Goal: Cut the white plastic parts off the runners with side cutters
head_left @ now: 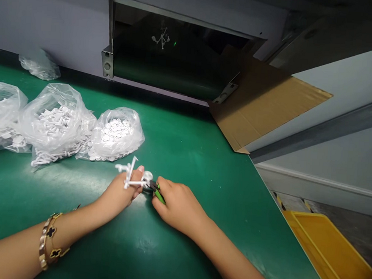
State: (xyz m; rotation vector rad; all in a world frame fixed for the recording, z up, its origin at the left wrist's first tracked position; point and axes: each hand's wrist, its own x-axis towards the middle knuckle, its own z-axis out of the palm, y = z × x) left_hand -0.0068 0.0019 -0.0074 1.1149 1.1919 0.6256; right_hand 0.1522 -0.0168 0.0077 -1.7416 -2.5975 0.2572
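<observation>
My left hand [123, 190] is closed on a branched white plastic sprue [129, 178], whose thin arms stick up above the fingers. A round white piece sits at the sprue's right end. In my right hand [177, 202] are small cutting pliers [159, 194] with green handles, the fingers wrapped round them. The dark jaws of the pliers meet the sprue's right end; whether they are apart or closed I cannot tell. Both hands are just above the green table [204, 243].
Clear bags of small white parts stand at left: round pieces [116, 130], stick-like pieces [56, 120], and another bag [2, 118]. A smaller bag [40, 65] lies behind. Another sprue [162, 39] is inside the machine opening. Cardboard [268, 102] leans right; a yellow bin [331, 251] is beyond the table edge.
</observation>
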